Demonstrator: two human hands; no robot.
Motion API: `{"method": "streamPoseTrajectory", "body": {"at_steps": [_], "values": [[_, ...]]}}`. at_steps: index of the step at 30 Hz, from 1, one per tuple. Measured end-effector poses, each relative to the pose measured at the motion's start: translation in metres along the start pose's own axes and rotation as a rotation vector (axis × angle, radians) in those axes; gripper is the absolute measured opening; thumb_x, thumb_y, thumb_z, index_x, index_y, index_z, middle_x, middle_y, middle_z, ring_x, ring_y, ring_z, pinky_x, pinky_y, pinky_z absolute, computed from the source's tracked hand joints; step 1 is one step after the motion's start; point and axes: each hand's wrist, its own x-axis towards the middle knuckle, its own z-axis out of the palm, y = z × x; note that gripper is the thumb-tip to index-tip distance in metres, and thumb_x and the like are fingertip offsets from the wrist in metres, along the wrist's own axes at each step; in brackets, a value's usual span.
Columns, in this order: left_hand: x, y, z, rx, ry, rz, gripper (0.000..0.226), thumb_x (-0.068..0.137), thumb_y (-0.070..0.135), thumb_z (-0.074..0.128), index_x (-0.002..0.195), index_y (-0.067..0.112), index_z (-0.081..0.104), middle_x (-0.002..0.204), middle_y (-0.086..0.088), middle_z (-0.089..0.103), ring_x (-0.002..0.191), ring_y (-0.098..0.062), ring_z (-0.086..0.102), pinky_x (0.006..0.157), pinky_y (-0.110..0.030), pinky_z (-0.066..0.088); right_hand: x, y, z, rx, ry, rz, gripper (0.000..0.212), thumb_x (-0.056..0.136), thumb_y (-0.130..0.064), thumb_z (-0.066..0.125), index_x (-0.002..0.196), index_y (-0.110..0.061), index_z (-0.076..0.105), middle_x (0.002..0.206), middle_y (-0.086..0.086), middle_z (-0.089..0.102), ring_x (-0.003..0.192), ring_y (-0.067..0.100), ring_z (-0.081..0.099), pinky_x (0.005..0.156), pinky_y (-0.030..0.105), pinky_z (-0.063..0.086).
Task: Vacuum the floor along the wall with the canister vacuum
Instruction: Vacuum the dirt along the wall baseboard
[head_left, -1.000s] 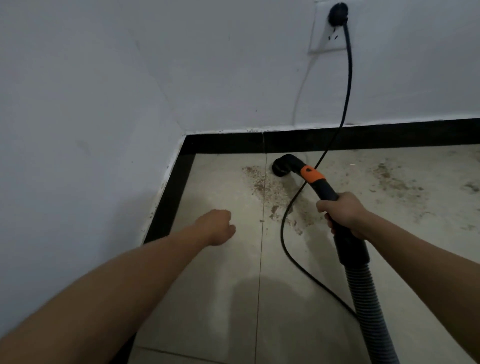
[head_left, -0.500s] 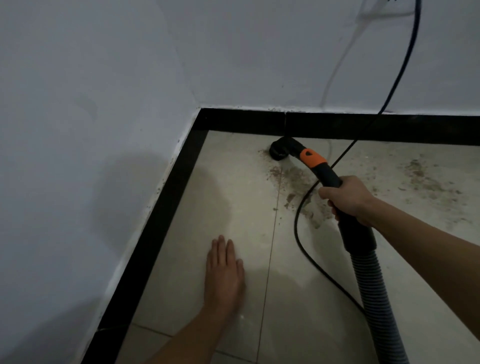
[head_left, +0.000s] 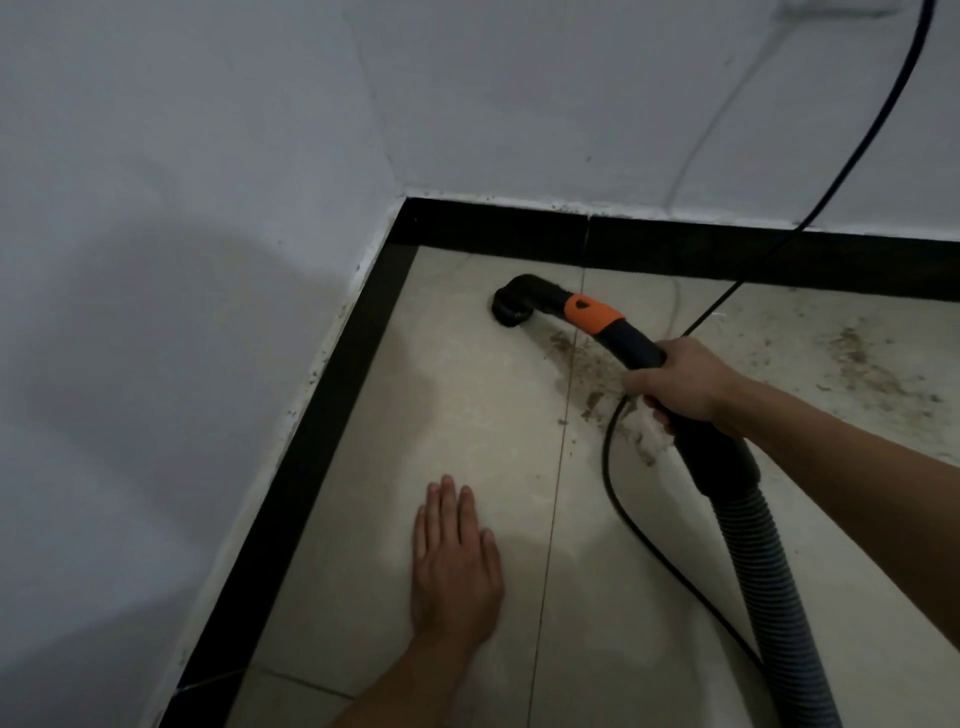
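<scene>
My right hand (head_left: 680, 387) grips the black vacuum wand (head_left: 631, 343) just behind its orange collar (head_left: 592, 313). The round black nozzle (head_left: 506, 312) sits on the beige floor tile near the corner, close to the black baseboard (head_left: 519, 228). The ribbed grey hose (head_left: 769, 587) runs back from my hand to the lower right. Brown dirt (head_left: 584, 364) lies on the tile between nozzle and hand. My left hand (head_left: 454, 566) rests flat on the floor, fingers straight, well short of the nozzle. The canister is out of view.
The black power cord (head_left: 623, 514) drops from the wall at the upper right and loops across the floor under my right hand. More dirt (head_left: 862, 364) is scattered on the tile at the right. White walls meet in the corner, and a black baseboard strip (head_left: 291, 483) runs along the left.
My left hand went from curled in the air down to flat on the tile. The nozzle slid left along the back wall toward the corner, and my view dropped closer to the floor.
</scene>
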Motion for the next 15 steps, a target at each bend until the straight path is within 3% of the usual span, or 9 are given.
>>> {"method": "streamPoseTrajectory", "body": {"at_steps": [6,13,15], "values": [[-0.001,0.0,0.0,0.003,0.022,0.014,0.057,0.094,0.03,0.028,0.136,-0.002,0.051,0.147,-0.021,0.041,0.139,-0.034,0.037,0.112,-0.042,0.022,-0.04,0.033,-0.033,-0.031,0.107,0.069,0.019,0.082,-0.015,0.07,0.096,-0.01,0.059,0.066,0.01,0.061,0.047,0.02,0.056,0.046,0.029,0.05],[-0.002,0.002,0.0,-0.002,0.032,0.021,0.062,0.094,0.03,0.02,0.138,-0.006,0.045,0.148,-0.026,0.037,0.139,-0.038,0.034,0.116,-0.047,0.024,-0.096,0.081,-0.071,0.199,0.184,0.196,0.024,0.08,-0.009,0.07,0.099,0.002,0.06,0.06,0.01,0.054,0.041,0.02,0.05,0.045,0.029,0.048],[-0.001,0.002,0.0,0.019,0.013,0.023,0.067,0.094,0.033,0.014,0.143,-0.004,0.039,0.152,-0.025,0.03,0.143,-0.036,0.026,0.119,-0.046,0.018,-0.112,0.099,-0.077,0.27,0.196,0.241,0.025,0.081,-0.007,0.069,0.101,0.004,0.059,0.059,0.01,0.053,0.041,0.022,0.049,0.045,0.03,0.047]]}}
